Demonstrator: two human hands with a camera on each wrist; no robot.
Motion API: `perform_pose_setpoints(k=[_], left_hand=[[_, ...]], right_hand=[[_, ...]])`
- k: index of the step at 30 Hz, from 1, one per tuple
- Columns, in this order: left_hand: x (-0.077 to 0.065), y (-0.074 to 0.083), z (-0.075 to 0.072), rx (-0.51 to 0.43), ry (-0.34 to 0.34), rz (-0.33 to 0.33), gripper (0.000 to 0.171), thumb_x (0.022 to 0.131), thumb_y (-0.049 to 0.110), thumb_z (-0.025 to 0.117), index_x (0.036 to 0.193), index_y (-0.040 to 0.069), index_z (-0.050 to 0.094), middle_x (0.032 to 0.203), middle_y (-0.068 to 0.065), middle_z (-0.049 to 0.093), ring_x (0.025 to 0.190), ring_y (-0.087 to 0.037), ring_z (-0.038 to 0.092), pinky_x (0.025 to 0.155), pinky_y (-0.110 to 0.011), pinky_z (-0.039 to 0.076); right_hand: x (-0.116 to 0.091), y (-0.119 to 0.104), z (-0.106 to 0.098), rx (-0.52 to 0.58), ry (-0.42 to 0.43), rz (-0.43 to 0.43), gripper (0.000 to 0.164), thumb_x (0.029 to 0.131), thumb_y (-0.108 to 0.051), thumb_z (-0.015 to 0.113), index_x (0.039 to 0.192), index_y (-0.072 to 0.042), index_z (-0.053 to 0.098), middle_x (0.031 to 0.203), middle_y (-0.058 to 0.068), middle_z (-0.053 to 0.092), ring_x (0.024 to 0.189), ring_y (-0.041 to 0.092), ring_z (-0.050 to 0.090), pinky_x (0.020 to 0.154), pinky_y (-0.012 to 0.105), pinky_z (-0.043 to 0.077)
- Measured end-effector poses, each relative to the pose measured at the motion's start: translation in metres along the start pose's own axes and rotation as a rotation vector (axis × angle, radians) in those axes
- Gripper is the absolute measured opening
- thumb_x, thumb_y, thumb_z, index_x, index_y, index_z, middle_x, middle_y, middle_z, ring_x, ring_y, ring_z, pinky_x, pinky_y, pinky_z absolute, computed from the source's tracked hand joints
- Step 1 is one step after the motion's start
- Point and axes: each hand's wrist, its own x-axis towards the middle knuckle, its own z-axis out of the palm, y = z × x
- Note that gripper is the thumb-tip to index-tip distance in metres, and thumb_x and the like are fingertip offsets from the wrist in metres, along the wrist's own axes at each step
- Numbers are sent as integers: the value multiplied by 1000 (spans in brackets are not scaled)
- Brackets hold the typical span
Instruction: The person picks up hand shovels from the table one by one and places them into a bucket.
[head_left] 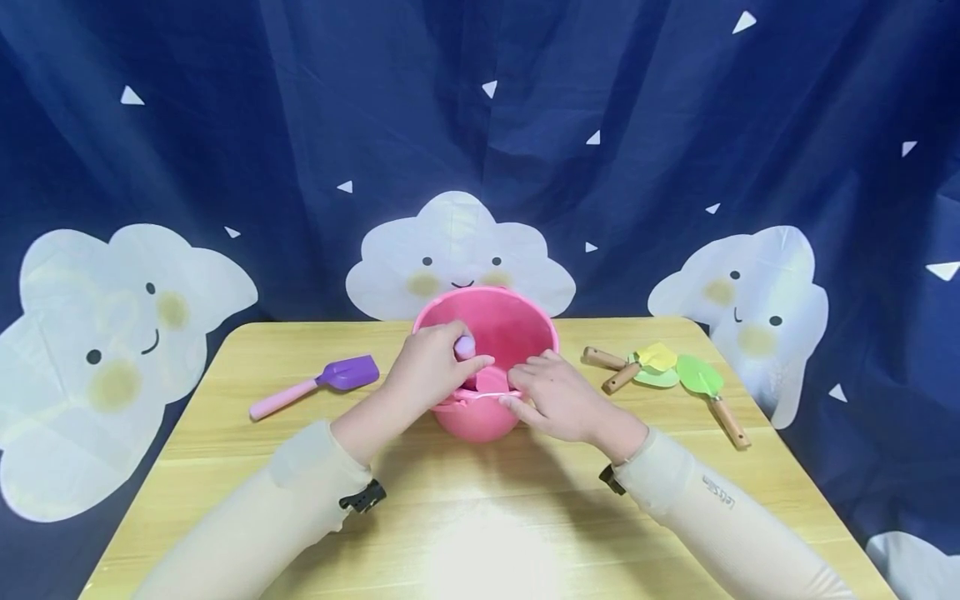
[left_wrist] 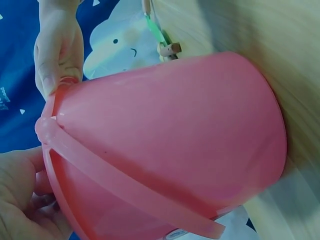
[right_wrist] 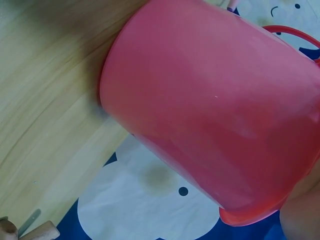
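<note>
Over here I see a big pink bucket (head_left: 483,425) standing on the bench (head_left: 420,500), right between the person's two grips. The left grip (head_left: 431,360) is curled round a lilac knob (head_left: 465,347) at the bucket's mouth — maybe the end of a handle, but I can't see the rest. The right grip (head_left: 558,396) holds the rim, with fingers over the edge and thumb outside, I guess to stop the bucket wobbling. The bucket's carrying loop (left_wrist: 135,192) hangs down its side.

Inside I see pink wall, but the grips cover some, so I can't tell what else is in there. A purple shovel (head_left: 350,372) lies left of the left grip. A yellow shovel (head_left: 657,357) and a green shovel (head_left: 701,377) lie right of the right grip — maybe so the bucket has room.
</note>
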Motion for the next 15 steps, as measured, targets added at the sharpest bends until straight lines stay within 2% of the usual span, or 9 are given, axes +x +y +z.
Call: perform_pose_setpoints(k=[6,15], left_hand=[[-1,1,2,24,-27,-30,32,84,38,81,92,14,61,77,2,58,73,-15,59,74,-33,54],[1,3,7,90,-26,-14,31,84,35,81,87,13,59,71,1,56,67,-15,57,67,-31,51]], right_hand=[[0,-1,0,4,5,6,32,99,-39,55,76,-20,46,68,-11,40,68,12,41,74,33,34],[0,-1,0,6,21,-3,31,98,-37,57,76,-19,46,69,-11,40,68,12,42,74,33,34]])
